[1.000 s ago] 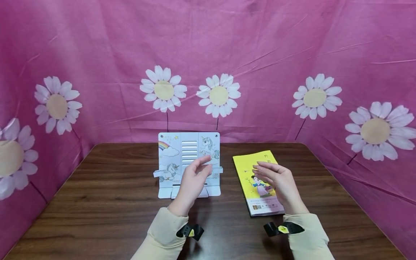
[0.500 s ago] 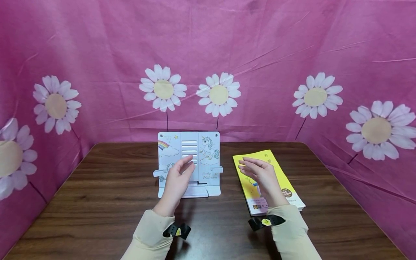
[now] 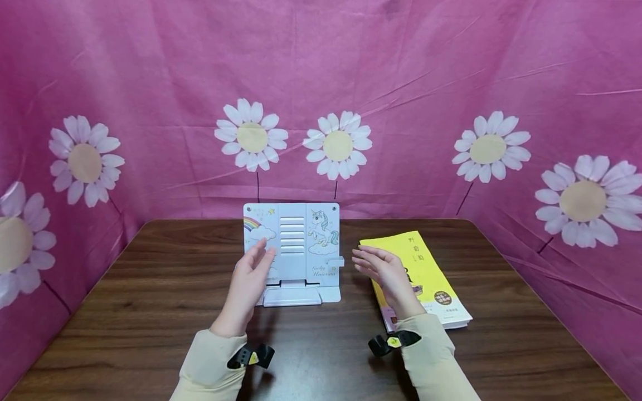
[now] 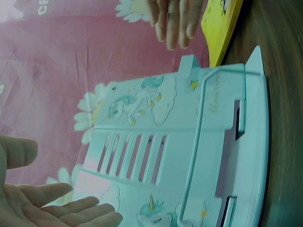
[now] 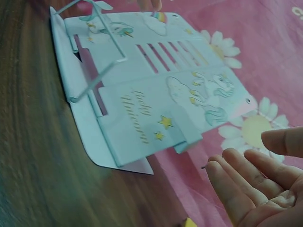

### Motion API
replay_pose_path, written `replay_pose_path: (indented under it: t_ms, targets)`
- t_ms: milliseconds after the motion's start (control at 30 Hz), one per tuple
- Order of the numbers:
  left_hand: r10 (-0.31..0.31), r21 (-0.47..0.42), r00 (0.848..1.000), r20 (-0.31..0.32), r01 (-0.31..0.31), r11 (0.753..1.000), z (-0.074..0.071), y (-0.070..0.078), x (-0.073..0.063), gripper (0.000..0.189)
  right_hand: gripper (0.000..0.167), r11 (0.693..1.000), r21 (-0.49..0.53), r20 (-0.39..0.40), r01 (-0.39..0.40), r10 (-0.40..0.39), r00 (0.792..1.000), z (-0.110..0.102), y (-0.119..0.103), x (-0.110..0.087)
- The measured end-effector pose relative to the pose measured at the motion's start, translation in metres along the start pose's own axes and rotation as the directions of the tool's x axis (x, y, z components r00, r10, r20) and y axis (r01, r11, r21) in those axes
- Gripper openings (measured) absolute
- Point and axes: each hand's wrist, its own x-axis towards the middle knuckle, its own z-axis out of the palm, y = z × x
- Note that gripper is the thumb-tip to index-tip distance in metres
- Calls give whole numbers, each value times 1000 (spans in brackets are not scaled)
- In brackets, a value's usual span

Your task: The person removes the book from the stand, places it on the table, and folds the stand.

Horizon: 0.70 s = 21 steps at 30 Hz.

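Observation:
A white book stand (image 3: 292, 239) with unicorn and rainbow pictures stands upright at the middle of the table, its slotted back raised and its base ledge in front. My left hand (image 3: 247, 284) hovers before the stand's left side, fingers extended and holding nothing; it hides the left clip in the head view. Over the left part of a yellow book (image 3: 436, 278) is my right hand (image 3: 388, 275), its fingers straight and nothing in them. The book lies flat, right of the stand. In the right wrist view the stand's right clip (image 5: 189, 137) is near the right hand's fingers (image 5: 232, 184), apart from them.
A brown wooden table (image 3: 150, 312) holds the stand and the book. Behind it and at both sides hangs a pink cloth (image 3: 411, 67) with large daisies. Black straps with cameras (image 3: 251, 356) sit on both wrists.
Both hands have moved left: the left from the stand's front middle to its left side, the right toward the book's left edge. The stand and the book have stayed where they were.

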Motion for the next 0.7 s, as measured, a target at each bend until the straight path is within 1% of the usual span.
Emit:
replay_pose_path:
  t_ms: [167, 300, 433, 533, 700]
  targets:
    - [-43, 26, 999, -15, 43, 999, -13, 0, 2, 65, 40, 1000, 5, 7, -1, 1, 1000, 9, 6, 2]
    - [-85, 12, 996, -23, 85, 996, -20, -4, 4, 74, 41, 1000, 10, 19, 12, -12, 1000, 14, 11, 3]
    - [-110, -14, 994, -13, 109, 994, -26, -6, 5, 84, 42, 1000, 12, 32, 13, -14, 999, 16, 13, 2]
    - [-121, -28, 993, -2, 121, 992, -30, -6, 5, 87, 44, 1000, 7, 39, 3, -3, 999, 16, 13, 1]
    - [-156, 4, 988, 4, 156, 988, -34, -8, 6, 90, 47, 1000, 2, 56, -4, 4, 998, 17, 14, 2]
